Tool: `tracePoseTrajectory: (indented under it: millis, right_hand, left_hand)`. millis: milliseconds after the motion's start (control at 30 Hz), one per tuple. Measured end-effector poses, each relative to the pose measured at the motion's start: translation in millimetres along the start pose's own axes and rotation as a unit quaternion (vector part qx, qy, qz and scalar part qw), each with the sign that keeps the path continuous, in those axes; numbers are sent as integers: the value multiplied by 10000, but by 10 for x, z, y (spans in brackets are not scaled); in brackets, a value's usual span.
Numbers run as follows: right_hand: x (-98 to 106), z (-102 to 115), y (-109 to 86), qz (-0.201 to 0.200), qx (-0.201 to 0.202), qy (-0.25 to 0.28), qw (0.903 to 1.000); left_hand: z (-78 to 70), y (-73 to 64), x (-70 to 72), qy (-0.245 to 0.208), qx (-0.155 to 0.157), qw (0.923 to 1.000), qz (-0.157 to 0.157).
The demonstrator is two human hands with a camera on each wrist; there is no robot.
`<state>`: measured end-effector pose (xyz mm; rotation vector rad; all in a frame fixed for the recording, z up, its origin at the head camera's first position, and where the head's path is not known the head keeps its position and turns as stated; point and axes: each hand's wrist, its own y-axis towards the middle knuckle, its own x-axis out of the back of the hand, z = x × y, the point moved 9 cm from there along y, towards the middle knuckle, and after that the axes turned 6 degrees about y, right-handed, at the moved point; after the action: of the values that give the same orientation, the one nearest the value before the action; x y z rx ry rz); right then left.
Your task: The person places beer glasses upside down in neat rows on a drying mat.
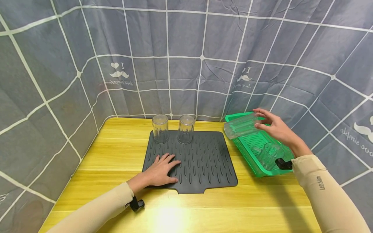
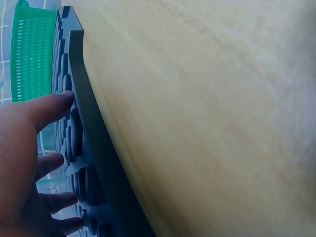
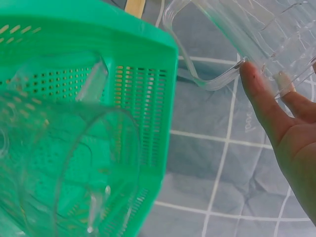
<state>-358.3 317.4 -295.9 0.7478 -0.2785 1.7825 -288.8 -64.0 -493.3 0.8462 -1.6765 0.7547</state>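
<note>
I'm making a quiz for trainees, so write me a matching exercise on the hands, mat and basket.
1. left hand
2. right hand
3. mat
4. basket

A. green, glassware inside
B. holds a tilted glass
C. dark, two glasses standing on it
D. spread out on the mat

Pairs: 1-D; 2-B; 3-C; 4-A

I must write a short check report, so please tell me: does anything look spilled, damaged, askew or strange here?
Nothing looks spilled or broken. The two glasses on the dark mat stand side by side. One oddity: the lettering on the gray curtain reads backwards, perhaps seen from the reverse side.
</note>
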Motion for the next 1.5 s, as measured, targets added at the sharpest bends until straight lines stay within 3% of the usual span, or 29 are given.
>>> tracePoseTrajectory:
  millis: [433, 833, 1067, 1267, 1500]
  right_hand:
    - [-168, -98, -58, 95, 9, 939, 9955]
    - [-390, -149, -96, 164, 19, 1336, 9909]
    - [-535, -201, -104, 126, -244, 1547, 9876]
    - [-674, -213, -107, 145, -234, 1855, 9823]
    - [-838, -213, -95, 204, -320, 2233, 9740]
  left_hand:
    - [-2, 20, 4, 40, 60, 10000, 67]
    - [11, 42, 21, 58, 56, 10000, 52]
    - [6, 57, 60, -42, 121, 9999, 2]
    - [-15, 63, 105, -48, 85, 9999, -112]
    - [-81, 92, 222, -321, -10, 9984, -464]
